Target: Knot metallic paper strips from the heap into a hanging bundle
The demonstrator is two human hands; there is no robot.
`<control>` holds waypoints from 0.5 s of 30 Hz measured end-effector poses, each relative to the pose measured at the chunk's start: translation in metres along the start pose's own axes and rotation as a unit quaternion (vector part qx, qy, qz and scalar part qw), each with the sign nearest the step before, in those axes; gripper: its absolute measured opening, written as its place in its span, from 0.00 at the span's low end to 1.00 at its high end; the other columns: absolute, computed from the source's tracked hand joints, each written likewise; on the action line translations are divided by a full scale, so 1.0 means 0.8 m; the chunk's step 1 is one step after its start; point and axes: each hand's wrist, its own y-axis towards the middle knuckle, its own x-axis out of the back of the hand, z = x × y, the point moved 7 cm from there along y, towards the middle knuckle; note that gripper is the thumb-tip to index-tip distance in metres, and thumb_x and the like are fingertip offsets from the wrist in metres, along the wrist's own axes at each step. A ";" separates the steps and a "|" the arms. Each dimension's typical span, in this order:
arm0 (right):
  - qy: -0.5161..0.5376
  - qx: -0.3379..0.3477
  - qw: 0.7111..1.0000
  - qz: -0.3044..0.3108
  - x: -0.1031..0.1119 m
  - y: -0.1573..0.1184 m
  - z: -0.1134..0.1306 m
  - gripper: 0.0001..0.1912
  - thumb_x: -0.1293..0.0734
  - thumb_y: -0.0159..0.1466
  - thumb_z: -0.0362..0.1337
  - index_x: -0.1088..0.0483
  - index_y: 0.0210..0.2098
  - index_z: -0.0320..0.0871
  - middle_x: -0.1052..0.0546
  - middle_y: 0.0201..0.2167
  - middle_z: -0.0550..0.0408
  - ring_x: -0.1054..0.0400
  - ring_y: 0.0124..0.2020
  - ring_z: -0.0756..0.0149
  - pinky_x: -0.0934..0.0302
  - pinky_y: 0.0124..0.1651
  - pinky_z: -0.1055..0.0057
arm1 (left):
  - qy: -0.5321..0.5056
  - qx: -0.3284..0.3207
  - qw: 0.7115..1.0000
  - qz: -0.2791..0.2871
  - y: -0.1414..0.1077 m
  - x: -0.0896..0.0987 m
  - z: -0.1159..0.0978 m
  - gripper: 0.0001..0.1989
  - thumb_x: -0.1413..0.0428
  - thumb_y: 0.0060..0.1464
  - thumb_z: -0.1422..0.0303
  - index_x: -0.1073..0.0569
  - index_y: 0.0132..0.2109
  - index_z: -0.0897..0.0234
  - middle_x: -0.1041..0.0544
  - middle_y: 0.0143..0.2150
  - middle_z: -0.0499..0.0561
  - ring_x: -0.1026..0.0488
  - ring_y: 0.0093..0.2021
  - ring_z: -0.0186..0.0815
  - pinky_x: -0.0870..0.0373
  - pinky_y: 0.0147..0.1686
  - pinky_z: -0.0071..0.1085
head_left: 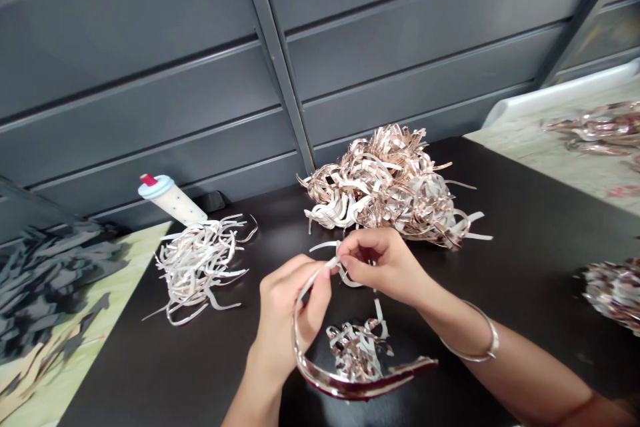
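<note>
A long curved strip (345, 388), shiny rose-gold on one face and pale on the other, runs from my fingers down and round to the right, its far end loose. My left hand (287, 303) is closed, pinching the strip near its upper end between thumb and fingers. Close by, my right hand (383, 263) is closed in a pinch at that same end, its fingertips nearly touching the left ones. White slips stick out behind the fingers, partly hidden. Beneath the hands lies a small heap of silver and rose-gold scraps (355, 350).
A big pile of rose-gold and white strips (395, 193) sits at the back of the black table (210, 360). Left are whitish strips (200, 267), a white cup (175, 200) with a red top and dark pieces (50, 287). More shiny strips (615, 293) lie right.
</note>
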 end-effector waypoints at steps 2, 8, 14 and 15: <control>0.058 -0.033 0.998 0.017 0.000 0.001 -0.008 0.08 0.35 0.59 0.37 0.27 0.29 0.38 0.32 0.18 0.59 0.44 0.18 0.76 0.49 0.19 0.78 | 0.005 -0.005 1.000 0.000 0.001 0.003 0.001 0.11 0.50 0.59 0.74 0.24 0.31 0.65 0.28 0.24 0.47 0.32 0.22 0.28 0.37 0.23 0.24; -0.040 0.054 0.998 -0.018 0.008 -0.003 0.008 0.04 0.30 0.58 0.33 0.25 0.28 0.40 0.29 0.25 0.56 0.39 0.23 0.74 0.43 0.25 0.76 | -0.005 -0.002 0.999 0.038 0.004 0.001 0.000 0.15 0.50 0.59 0.72 0.27 0.25 0.66 0.30 0.22 0.47 0.34 0.21 0.28 0.39 0.22 0.24; 0.043 0.007 0.999 0.031 -0.001 0.001 0.002 0.09 0.30 0.59 0.37 0.25 0.24 0.39 0.26 0.23 0.55 0.36 0.23 0.73 0.44 0.23 0.76 | -0.182 0.218 0.953 0.103 -0.004 -0.017 0.044 0.17 0.48 0.58 0.64 0.28 0.23 0.66 0.35 0.15 0.44 0.37 0.13 0.26 0.40 0.15 0.22; 0.029 0.007 0.999 0.022 -0.001 0.001 0.001 0.08 0.29 0.58 0.36 0.25 0.24 0.39 0.27 0.22 0.56 0.37 0.22 0.73 0.44 0.23 0.76 | -0.181 0.246 0.947 0.099 -0.005 -0.019 0.051 0.17 0.48 0.57 0.62 0.28 0.23 0.67 0.35 0.14 0.43 0.38 0.12 0.25 0.42 0.14 0.22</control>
